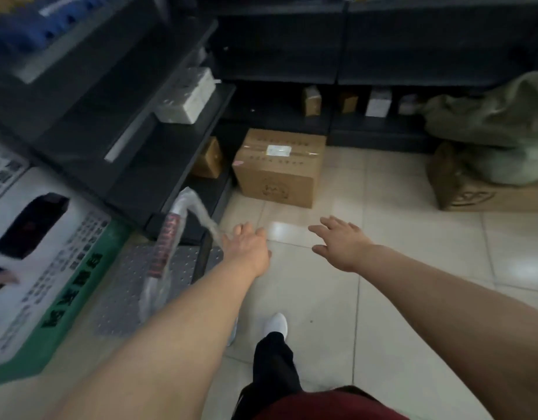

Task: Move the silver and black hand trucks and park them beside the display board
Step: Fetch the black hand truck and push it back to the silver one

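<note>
A silver hand truck [146, 277] with a dimpled metal deck stands at the left, right beside the white and green display board [49, 253]. Its handle [182, 225] is wrapped in clear plastic with a red label. My left hand [246, 247] reaches toward the right end of that handle, fingertips at the plastic wrap; whether it grips the handle is unclear. My right hand [340, 241] hovers over the floor with fingers spread, holding nothing. No black hand truck shows in this view.
Dark shelving [146, 122] lines the left and back. A taped cardboard box [276, 171] sits on the tiled floor ahead. Green sacks [498, 122] lie on another box [461, 189] at the right. My leg and white shoe [276, 324] are below.
</note>
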A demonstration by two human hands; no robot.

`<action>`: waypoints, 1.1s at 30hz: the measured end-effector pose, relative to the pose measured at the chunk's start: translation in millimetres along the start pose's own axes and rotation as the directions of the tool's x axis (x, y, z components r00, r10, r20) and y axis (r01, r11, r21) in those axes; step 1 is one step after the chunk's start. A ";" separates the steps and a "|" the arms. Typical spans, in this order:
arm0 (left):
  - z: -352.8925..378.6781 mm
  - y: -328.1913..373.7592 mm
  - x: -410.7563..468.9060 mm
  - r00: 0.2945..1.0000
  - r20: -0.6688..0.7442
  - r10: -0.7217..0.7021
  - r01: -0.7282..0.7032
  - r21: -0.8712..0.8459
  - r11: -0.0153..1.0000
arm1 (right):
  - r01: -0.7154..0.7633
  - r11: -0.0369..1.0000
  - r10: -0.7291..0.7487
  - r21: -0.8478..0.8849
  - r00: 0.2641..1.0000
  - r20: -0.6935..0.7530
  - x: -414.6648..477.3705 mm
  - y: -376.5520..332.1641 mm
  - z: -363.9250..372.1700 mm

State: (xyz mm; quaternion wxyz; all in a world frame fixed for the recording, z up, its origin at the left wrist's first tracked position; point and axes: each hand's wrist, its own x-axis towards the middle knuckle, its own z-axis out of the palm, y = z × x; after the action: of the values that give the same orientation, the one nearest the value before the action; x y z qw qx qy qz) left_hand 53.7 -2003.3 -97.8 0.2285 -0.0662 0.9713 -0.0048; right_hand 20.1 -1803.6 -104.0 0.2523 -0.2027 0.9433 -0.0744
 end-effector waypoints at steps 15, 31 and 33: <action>-38.5 387.1 43.9 0.809 0.150 0.568 -0.587 0.207 0.783 | -0.551 0.761 0.605 0.342 0.794 -0.066 -174.5 295.4 15.5; -29.9 788.7 4.0 0.350 0.437 0.829 -0.917 0.339 0.208 | -0.783 0.045 0.966 0.620 0.192 0.173 -389.2 515.6 46.5; -22.5 832.8 -21.4 0.307 0.449 0.839 -0.928 0.336 0.159 | -0.771 -0.004 0.973 0.636 0.144 0.181 -418.9 538.7 54.6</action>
State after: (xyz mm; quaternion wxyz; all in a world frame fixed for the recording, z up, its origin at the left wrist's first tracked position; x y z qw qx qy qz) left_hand -42.7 -1175.6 -101.1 0.2710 0.5808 0.7549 -0.1394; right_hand 193.1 -1141.3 -95.1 0.1343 0.5506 0.7936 -0.2212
